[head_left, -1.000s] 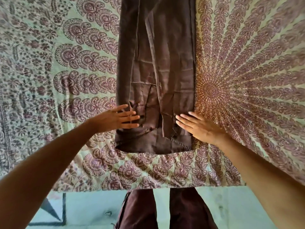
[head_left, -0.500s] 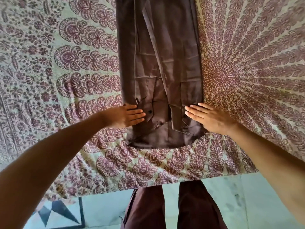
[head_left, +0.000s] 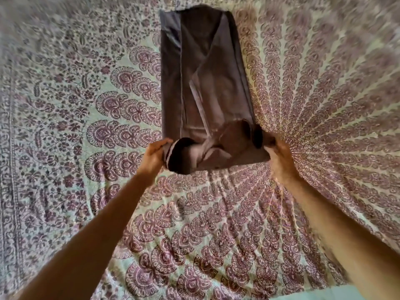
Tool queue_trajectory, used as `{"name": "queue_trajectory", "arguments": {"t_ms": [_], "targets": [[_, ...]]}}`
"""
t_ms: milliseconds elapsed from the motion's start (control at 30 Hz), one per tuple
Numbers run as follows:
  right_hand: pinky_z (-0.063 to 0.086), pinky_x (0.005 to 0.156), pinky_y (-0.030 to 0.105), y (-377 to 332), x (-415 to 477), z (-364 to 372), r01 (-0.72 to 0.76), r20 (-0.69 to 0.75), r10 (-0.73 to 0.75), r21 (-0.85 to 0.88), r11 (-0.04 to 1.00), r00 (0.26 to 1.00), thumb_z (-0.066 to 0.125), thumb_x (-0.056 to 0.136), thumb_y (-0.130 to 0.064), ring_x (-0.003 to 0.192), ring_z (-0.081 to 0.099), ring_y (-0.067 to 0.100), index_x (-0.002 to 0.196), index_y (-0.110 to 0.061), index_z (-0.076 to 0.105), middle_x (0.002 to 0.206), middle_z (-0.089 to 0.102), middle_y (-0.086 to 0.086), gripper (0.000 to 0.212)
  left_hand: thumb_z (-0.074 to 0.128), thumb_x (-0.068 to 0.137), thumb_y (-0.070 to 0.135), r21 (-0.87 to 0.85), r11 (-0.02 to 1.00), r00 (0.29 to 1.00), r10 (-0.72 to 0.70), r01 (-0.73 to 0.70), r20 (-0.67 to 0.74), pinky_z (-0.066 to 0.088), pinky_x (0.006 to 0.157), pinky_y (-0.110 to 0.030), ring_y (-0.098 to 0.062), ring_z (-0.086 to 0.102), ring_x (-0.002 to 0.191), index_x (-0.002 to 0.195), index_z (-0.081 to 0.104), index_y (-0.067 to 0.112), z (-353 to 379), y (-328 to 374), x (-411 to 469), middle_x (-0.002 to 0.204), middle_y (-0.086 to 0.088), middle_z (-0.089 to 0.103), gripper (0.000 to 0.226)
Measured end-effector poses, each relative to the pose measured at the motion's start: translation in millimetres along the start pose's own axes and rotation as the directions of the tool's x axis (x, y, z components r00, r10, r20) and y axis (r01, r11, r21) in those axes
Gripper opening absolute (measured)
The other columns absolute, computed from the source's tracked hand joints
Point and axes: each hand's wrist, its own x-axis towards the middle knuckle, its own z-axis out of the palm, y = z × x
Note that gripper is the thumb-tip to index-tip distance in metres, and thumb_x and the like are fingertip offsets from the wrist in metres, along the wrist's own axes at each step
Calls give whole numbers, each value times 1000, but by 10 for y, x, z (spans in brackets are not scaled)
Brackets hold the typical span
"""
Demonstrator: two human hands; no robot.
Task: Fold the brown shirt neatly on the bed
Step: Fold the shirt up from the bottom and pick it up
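On the bed, I see left hand and right hand each grasping the brown shirt at its lifted near corners.

1. A bed covered by a pale green cloth with maroon paisley and mandala motifs lies under and around both hands.
2. A brown shirt, folded into a long narrow strip, lies on it, running away from the left hand and right hand, which grip its raised near corners.
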Motion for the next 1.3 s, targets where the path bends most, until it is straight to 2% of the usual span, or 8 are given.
{"name": "queue_trajectory", "arguments": {"t_ms": [200, 367, 467, 600, 733, 1000, 1167, 1300], "targets": [[40, 78, 29, -179, 1167, 104, 2, -107, -13, -102, 995, 994, 50, 80, -41, 86, 53, 17, 97, -27, 60, 93, 58, 5, 24, 40, 89, 2, -172, 983, 974, -98, 63, -205, 45, 81, -30, -18, 57, 86, 91, 61, 18, -5, 266, 968, 90, -5, 64, 27], [40, 59, 9, 189, 1757, 162, -84, -92, 61, -269, 959, 994, 55, 92, -29, 89, 53, 17, 118, -9, 56, 99, 57, 3, 33, 45, 71, 67, -62, 954, 906, -298, 293, -300, 44, 99, -46, -26, 58, 108, 114, 61, 17, -70, -137, 1521, 116, -8, 63, 68], [43, 66, 21, 357, 1835, 165, -79, -163, 29, -307, 949, 986, 63, 87, -33, 88, 58, 18, 112, -7, 59, 98, 62, 5, 36, 53, 88, 51, 130, 949, 867, -201, 288, -455, 45, 84, -33, -23, 56, 90, 102, 64, 11, 75, -47, 1570, 95, -8, 62, 44], [23, 58, 26, 356, 1918, 184, 119, -203, -257, -519, 847, 945, 49, 88, -35, 63, 50, 29, 85, 3, 57, 60, 53, 5, 39, 52, 94, 32, 292, 931, 830, -23, 221, -557, 45, 69, -39, -37, 60, 85, 85, 61, 5, 87, -69, 1676, 87, -24, 63, 30], [24, 50, 29, 241, 2128, 253, 260, -181, -481, -654, 710, 858, 46, 93, -30, 49, 52, 39, 90, 7, 58, 58, 57, 25, 39, 39, 99, 32, 486, 864, 758, 228, 131, -610, 34, 58, -31, -30, 55, 71, 98, 56, 4, 9, -15, 1748, 82, -18, 62, 33], [29, 52, 34, 446, 2248, 331, 26, -124, -373, -927, 373, 919, 32, 100, -34, 69, 62, 42, 111, 0, 50, 76, 64, 28, 39, 33, 99, 40, 708, 602, 821, 144, 370, -552, 41, 65, -37, -39, 63, 84, 113, 47, 13, -8, -247, 1856, 92, -23, 66, 33], [38, 49, 37, 477, 2208, 303, 5, -192, -454, -918, 397, 870, 32, 96, -35, 68, 62, 39, 106, -6, 52, 84, 64, 21, 38, 43, 97, 37, 641, 673, 759, 179, 369, -626, 36, 66, -37, -35, 60, 95, 122, 43, 14, -1, -184, 1761, 109, -17, 63, 34], [43, 79, 41, 273, 2119, 470, 139, -137, -582, -904, 405, 802, 41, 87, -20, 101, 56, 29, 120, -12, 52, 116, 58, 11, 35, 43, 93, 30, 786, 592, 773, 409, 180, -485, 29, 101, -43, -27, 43, 123, 129, 45, 13, 149, -73, 1796, 133, -11, 48, 40]]}}
